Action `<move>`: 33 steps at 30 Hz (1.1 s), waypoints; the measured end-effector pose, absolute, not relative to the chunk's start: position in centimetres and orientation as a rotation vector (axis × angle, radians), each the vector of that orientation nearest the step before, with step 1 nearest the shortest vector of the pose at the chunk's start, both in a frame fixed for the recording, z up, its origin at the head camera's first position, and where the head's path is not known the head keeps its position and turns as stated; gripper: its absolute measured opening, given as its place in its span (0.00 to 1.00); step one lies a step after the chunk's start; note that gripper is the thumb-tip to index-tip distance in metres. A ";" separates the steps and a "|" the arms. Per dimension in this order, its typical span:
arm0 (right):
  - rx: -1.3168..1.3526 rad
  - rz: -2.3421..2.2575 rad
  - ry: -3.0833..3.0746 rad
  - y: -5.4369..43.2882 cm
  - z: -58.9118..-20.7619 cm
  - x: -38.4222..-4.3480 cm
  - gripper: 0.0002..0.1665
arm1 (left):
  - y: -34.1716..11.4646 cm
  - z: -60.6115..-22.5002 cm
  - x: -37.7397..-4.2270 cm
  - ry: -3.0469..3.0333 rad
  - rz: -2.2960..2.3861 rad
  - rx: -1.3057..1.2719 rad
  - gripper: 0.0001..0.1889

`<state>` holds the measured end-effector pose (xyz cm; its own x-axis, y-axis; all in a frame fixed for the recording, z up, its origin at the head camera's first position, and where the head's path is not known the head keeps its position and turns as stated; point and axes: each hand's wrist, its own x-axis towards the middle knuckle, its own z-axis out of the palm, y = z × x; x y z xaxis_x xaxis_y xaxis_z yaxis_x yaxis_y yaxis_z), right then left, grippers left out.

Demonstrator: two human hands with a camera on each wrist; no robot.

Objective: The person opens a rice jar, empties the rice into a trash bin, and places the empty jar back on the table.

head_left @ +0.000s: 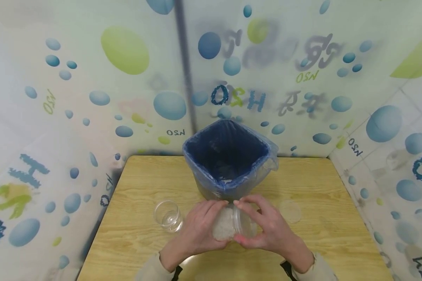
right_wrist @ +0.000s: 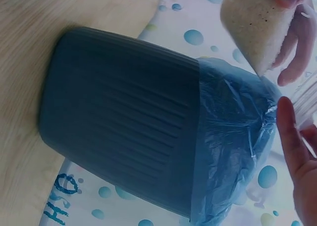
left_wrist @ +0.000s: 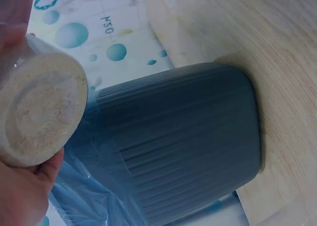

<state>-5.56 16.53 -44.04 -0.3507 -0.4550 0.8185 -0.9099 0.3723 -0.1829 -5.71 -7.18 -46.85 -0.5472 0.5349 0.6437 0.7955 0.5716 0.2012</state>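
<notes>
My left hand (head_left: 200, 226) grips a clear plastic jar (left_wrist: 44, 112) on its side, packed with a pale, grainy filling (head_left: 224, 224) that shows a few dark specks in the right wrist view. Fingers and thumb of my right hand (head_left: 267, 226) curl round a second clear container (head_left: 247, 222), which looks see-through. The two rims face each other, close together, in the head view. Both hands are just in front of a dark bin (right_wrist: 119, 117) lined with a blue plastic bag (head_left: 232, 183).
On the wooden table (head_left: 144, 183), a clear cup (head_left: 168, 216) stands left of my hands. A thin clear disc (head_left: 290, 211) lies to their right. The bin stands toward the back edge, close to the patterned wall (head_left: 144, 97).
</notes>
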 end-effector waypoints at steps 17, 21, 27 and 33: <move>0.829 1.212 -1.977 12.9 -43.5 -4.2 0.25 | -5.7 -47.0 -4.9 -2.188 -0.778 -0.891 0.52; 0.875 1.285 -1.893 12.7 -43.8 -4.7 0.22 | -6.1 -46.7 -5.1 -2.212 -0.763 -0.919 0.52; 0.997 1.265 -1.697 12.4 -43.3 -5.6 0.16 | -6.4 -46.1 -5.2 -2.311 -0.844 -0.967 0.50; 1.236 1.154 -1.563 12.5 -41.9 -6.6 0.14 | -6.9 -45.8 -4.8 -2.476 -1.155 -0.992 0.50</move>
